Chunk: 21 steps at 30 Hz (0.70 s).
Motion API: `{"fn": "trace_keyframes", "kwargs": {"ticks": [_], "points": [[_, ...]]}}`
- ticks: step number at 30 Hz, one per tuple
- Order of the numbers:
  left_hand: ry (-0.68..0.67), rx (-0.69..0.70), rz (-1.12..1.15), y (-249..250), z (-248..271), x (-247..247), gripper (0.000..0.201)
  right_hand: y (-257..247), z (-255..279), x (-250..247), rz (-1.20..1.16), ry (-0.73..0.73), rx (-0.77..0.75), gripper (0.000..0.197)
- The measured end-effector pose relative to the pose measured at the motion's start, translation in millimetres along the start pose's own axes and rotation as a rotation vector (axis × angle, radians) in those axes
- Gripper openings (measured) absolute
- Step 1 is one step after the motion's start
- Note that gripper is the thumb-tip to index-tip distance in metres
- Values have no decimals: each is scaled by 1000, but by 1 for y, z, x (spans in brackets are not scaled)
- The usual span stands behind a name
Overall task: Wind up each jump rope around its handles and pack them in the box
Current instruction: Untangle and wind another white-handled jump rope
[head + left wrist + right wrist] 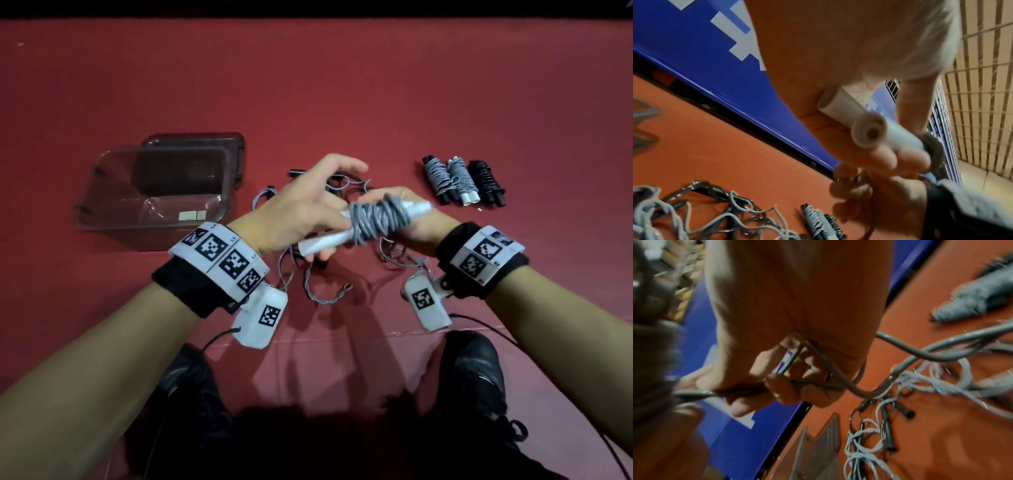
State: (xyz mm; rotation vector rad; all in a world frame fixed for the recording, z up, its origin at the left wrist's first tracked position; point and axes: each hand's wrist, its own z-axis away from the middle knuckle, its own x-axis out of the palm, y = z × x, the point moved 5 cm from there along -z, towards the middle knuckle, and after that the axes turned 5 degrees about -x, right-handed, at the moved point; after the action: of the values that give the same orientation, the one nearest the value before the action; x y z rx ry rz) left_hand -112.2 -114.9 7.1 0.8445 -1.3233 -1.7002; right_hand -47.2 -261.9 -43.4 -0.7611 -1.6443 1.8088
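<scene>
A pair of white handles with grey rope wound around the middle is held above the red tabletop between both hands. The left hand is curled around the near end of the handles, with thumb and forefinger raised. The right hand is seen behind the bundle; in the right wrist view its fingers are pinched on a loose strand of grey rope, though this view is blurred. Below the hands a tangle of unwound ropes is spread on the tabletop. Three wound bundles are laid side by side to the right, well apart from the clear plastic box, which is placed on the left.
</scene>
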Motion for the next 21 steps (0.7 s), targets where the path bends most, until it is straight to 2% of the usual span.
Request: {"fn": "trace_keyframes", "kwargs": {"ticks": [3,6,8,11,14,18,21], "points": [[214,9,122,-4,-7,-14,56,10,0,14,-138,86,86,22],[457,-80,84,-27,-9,-35,48,9,-2,27,-147,68,97,28],[482,-114,-4,-38,-13,-34,41,5,2,28,-42,99,105,38],[498,-159,-38,-44,-16,-23,38,4,7,25,179,278,59,50],[513,-210,69,-50,-15,-19,35,13,7,25,134,344,60,49],[515,-239,27,-51,-12,-17,33,20,8,28,88,431,61,49],[530,-212,-19,-53,-10,-18,31,26,8,33,20,449,133,52]]}}
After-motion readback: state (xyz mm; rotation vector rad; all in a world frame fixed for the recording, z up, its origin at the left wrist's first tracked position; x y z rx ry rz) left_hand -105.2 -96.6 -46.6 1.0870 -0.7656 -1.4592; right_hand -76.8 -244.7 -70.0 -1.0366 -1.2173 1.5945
